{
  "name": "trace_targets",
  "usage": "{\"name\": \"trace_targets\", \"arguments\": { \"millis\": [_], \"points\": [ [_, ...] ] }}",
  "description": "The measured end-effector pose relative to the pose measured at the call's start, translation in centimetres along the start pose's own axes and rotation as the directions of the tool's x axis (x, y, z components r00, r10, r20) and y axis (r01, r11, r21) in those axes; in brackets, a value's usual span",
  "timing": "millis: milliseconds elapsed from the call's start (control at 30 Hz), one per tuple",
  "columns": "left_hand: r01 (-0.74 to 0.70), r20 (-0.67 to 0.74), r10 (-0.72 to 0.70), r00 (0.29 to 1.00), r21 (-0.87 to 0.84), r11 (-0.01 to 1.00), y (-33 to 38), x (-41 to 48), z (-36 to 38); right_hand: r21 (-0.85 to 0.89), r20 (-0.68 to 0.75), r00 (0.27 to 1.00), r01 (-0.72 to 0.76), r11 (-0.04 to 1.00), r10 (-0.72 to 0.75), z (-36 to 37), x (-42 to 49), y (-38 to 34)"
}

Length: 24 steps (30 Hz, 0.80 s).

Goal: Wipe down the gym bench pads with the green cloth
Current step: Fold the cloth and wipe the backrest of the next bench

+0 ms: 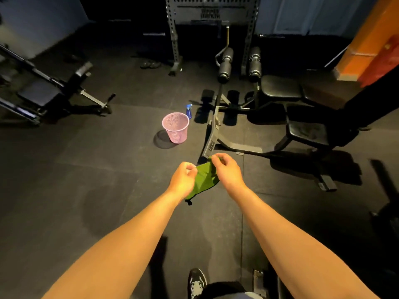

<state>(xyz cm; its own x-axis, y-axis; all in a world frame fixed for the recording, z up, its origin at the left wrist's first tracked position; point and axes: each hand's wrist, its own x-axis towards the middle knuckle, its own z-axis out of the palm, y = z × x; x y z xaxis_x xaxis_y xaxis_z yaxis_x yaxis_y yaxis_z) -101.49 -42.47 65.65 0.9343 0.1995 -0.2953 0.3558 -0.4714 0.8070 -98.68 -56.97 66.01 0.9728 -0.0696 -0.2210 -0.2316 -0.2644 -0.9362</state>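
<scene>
The person is holding the green cloth [204, 180] up in front of the body, above the dark rubber floor [86, 190]. The left hand [183, 178] is pinching the cloth's edge at nine o'clock, its grip clamped on the fabric. The right hand [226, 171] is pinching the top corner at one o'clock, its grip likewise closed on the cloth. The cloth is hanging slack between them, with a small dark tag [189, 202] dangling at its six o'clock end. The gym bench [233, 145] is standing at two o'clock from the hands, its black pads [306, 132] well apart from the cloth. A pink basket [176, 129] is sitting at eleven o'clock, with a blue spray bottle [188, 110] just beyond it. A black shoe [196, 281] is showing at six o'clock.
</scene>
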Motion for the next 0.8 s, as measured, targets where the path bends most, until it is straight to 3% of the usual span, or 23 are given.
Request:
{"name": "trace_targets", "arguments": {
  "millis": [233, 433, 633, 800],
  "points": [
    [-0.127, 0.167, 0.131, 0.977, -0.036, 0.991, 7.7, 9.6, 4.0, -0.122, -0.002, 0.999, -0.041, 0.992, 0.042, -5.0, 9.7, -1.8],
    [-0.25, 0.38, 0.233, 0.895, -0.006, 0.968, 15.2, 20.0, 11.1, -0.186, -0.263, 0.964, -0.096, 0.978, 0.044, -11.5, 19.9, -1.4],
    [-0.406, 0.567, 0.303, 0.766, 0.061, 0.912, 21.5, 33.1, 17.8, -0.147, -0.51, 0.852, -0.222, 0.964, 0.119, -17.3, 33.0, -1.7],
    [-0.43, 0.606, 0.3, 0.737, 0.077, 0.9, 27.6, 42.5, 21.8, -0.209, -0.61, 0.778, -0.34, 0.917, 0.15, -21.7, 42.0, -3.9]
  ]
}}
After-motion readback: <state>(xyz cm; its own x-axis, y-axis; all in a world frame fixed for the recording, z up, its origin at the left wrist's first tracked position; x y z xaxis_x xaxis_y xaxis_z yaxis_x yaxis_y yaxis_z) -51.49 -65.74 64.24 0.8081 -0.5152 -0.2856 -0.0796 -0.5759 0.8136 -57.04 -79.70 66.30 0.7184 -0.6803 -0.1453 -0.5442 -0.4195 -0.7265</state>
